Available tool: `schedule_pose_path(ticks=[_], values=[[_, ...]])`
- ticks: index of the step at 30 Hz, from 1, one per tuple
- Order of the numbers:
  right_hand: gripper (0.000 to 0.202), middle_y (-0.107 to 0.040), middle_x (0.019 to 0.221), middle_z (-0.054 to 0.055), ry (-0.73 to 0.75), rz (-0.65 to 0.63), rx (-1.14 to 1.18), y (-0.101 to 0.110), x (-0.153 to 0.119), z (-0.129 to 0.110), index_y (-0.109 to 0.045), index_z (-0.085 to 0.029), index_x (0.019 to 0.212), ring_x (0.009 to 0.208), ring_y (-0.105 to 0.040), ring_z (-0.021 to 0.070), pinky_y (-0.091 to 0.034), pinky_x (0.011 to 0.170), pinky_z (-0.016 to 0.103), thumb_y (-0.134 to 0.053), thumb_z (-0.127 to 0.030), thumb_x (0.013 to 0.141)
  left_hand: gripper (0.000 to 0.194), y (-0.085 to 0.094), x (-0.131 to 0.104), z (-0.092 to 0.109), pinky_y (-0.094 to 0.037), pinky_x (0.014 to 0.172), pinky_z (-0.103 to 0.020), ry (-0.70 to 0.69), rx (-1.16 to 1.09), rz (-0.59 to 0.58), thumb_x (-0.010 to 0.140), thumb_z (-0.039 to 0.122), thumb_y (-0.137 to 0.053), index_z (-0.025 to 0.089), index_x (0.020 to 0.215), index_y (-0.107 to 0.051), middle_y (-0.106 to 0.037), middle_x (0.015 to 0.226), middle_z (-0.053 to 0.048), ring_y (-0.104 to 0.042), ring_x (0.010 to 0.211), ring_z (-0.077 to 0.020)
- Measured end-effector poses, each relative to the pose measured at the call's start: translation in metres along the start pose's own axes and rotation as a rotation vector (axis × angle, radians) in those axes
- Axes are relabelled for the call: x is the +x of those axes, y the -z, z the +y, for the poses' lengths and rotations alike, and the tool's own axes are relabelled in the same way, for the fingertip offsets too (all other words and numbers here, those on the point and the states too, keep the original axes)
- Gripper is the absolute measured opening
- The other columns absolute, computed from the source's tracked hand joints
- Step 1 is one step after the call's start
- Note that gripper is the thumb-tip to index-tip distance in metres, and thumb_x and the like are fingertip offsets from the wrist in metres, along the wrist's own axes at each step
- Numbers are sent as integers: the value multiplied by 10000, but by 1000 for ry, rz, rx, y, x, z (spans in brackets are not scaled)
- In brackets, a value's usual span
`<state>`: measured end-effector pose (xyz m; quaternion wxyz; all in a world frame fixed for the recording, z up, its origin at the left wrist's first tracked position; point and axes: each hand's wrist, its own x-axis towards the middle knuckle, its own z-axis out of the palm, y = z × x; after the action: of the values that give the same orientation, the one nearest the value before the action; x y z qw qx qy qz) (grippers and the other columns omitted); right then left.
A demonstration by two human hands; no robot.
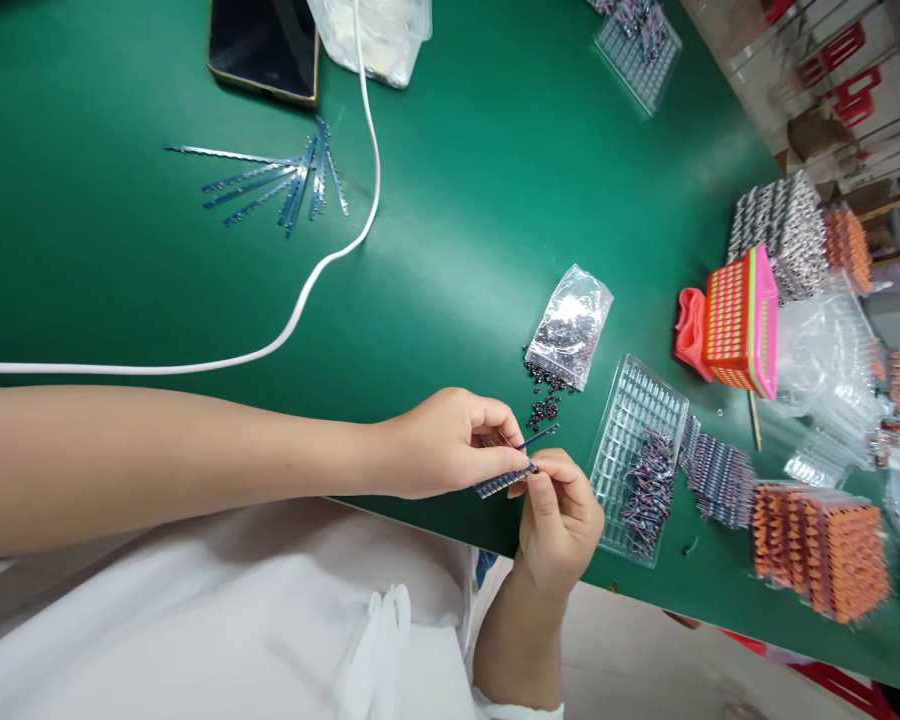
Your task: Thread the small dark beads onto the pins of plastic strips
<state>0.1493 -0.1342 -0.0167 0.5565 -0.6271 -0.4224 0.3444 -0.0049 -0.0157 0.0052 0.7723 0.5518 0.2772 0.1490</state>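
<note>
My left hand [457,440] is closed around several dark strips [502,483] near the table's front edge, thumb and fingers pinching them. Just right of it, my right hand [562,510] pinches at the end of the strips; a tiny dark piece shows at its fingertips, too small to make out. The two hands' fingertips nearly touch. Beyond them lie small dark beads [544,410] in a loose pile, partly under a clear plastic bag [571,325] of more beads. A clear tray [630,430] with a heap of thin dark pieces [650,490] sits right of my right hand.
Blue strips [292,180] lie fanned at the back left, near a phone [265,50] and a plastic bag [390,40]. A white cable [300,300] crosses the left side. An orange basket [731,325], orange stacks [817,550] and another tray [637,60] stand to the right.
</note>
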Motion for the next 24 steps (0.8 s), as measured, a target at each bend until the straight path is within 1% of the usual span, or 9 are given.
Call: schedule_pose_path(ticks=[7,10,14,20,24], values=[[46,-596,778,5,23,-10,34,0,1,2,-696,-217,896,645,-579,118,-476,515,240,-653,-204,888,153,0,0,1,-500,616,-241,8,18,9,822,292,-652,144,784,-650,-700,702,-21,-643,644,-143],[34,-598,765,2,9,-17,23,0,1,0,-697,-211,882,628,-582,113,-485,518,244,-663,-216,883,140,0,0,1,-488,604,-230,5,41,16,812,284,-658,147,780,-663,-698,690,-14,-632,637,-136],[60,-597,742,-6,-40,-42,56,4,3,-1,-694,-203,850,594,-591,107,-489,498,237,-694,-261,863,155,1,0,2,-462,577,-216,0,76,14,809,299,-663,147,785,-684,-689,673,-8,-606,612,-124],[123,-599,683,-33,-152,-152,269,10,9,1,-704,-218,788,497,-581,90,-460,407,198,-786,-310,784,167,2,-1,5,-463,590,-213,16,97,-48,815,308,-656,144,792,-682,-691,679,-11,-618,633,-129],[206,-616,659,-29,-232,-168,281,12,11,2,-699,-202,728,463,-587,96,-474,372,200,-844,-349,712,154,2,-1,6,-456,587,-209,11,131,-69,819,298,-652,152,779,-680,-693,677,-6,-622,641,-132]])
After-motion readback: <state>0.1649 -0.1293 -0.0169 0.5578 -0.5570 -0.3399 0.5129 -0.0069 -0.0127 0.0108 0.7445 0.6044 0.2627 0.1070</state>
